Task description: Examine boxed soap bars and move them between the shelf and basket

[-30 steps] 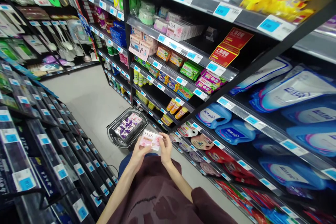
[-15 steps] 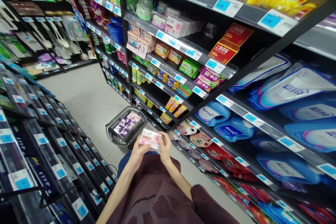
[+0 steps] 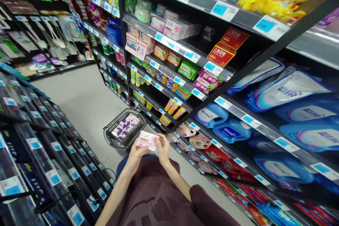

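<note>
A white and pink boxed bar of soap (image 3: 147,140), marked LUX, is held up in front of my body with its printed face toward me. My left hand (image 3: 136,153) grips its left end, and my right hand (image 3: 163,148) pinches the right end. Just beyond the hands, a black shopping basket (image 3: 109,137) stands on the floor with several purple and white boxes (image 3: 127,127) inside. A row of matching LUX soap boxes (image 3: 173,28) lines an upper shelf ahead.
Shelving with soaps, price tags and blue detergent bottles (image 3: 234,129) rises along the right. Another rack (image 3: 34,144) slopes close by on the left. Between them runs a grey aisle floor (image 3: 76,88), ending at a rack of brushes and utensils (image 3: 57,39).
The whole view has shifted slightly, so shelves and basket appear a little farther left. Both hands still hold the soap box in nearly the same pose.
</note>
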A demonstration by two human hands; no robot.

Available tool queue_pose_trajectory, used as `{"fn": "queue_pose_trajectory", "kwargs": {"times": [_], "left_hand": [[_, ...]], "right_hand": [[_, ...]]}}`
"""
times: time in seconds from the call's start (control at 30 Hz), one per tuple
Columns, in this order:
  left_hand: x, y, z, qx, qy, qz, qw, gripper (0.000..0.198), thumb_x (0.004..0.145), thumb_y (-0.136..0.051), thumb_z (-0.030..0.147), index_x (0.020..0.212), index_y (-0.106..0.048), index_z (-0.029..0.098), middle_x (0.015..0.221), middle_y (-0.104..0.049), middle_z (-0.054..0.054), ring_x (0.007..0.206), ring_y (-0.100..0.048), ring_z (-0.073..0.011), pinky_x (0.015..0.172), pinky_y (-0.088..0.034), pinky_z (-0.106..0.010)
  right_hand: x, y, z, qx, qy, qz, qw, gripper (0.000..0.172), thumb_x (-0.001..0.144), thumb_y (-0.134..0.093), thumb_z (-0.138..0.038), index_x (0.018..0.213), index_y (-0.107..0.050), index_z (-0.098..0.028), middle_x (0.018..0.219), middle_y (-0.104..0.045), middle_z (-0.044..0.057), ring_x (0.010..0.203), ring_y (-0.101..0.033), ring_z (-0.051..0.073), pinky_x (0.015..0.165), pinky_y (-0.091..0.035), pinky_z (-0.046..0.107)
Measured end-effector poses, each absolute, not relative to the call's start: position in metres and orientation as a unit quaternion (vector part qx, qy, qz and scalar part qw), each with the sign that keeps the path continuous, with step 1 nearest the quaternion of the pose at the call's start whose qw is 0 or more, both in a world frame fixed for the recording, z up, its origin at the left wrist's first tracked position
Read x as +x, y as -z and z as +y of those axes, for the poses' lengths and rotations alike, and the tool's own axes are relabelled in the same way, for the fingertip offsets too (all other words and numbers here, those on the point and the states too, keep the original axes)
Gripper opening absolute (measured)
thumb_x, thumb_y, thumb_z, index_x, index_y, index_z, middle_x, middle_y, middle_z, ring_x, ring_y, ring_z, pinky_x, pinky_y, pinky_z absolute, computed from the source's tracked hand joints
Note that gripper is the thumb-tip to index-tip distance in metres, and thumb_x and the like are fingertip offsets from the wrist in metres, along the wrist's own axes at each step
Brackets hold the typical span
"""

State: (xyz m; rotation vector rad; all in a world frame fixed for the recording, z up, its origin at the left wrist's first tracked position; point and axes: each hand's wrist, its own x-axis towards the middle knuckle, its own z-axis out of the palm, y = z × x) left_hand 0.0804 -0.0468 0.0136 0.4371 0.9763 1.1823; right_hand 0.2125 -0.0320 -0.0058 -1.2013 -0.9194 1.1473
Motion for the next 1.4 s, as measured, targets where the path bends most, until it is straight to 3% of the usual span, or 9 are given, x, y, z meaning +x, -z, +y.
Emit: {"fn": "queue_pose_trajectory", "kwargs": {"times": [0.67,1.4], "left_hand": [[0.0774,-0.0157,-0.0482,0.193,-0.537,0.429,0.700,0.055,0.067,-0.082,0.024,0.118,-0.062,0.017,0.115,-0.072,-0.011,0.107,-0.067,-0.0302,0.091,-0.054,-0.040],[0.0781,-0.0126,-0.0480,0.189,-0.537,0.428,0.702,0.057,0.067,-0.081,0.023,0.120,-0.062,0.016,0.114,-0.071,-0.012,0.107,-0.067,-0.0306,0.090,-0.054,-0.042]], "right_hand": [[0.2108,0.0048,-0.0303,-0.505,-0.505,-0.394,0.578,0.031,0.084,-0.067,-0.044,0.102,-0.063,-0.019,0.071,-0.062,-0.001,0.061,-0.054,0.014,0.053,-0.041,0.024],[0.2123,0.0081,-0.0306,-0.516,-0.502,-0.398,0.569,0.032,0.084,-0.067,-0.046,0.101,-0.063,-0.019,0.078,-0.066,0.002,0.063,-0.057,0.015,0.054,-0.043,0.024]]}}
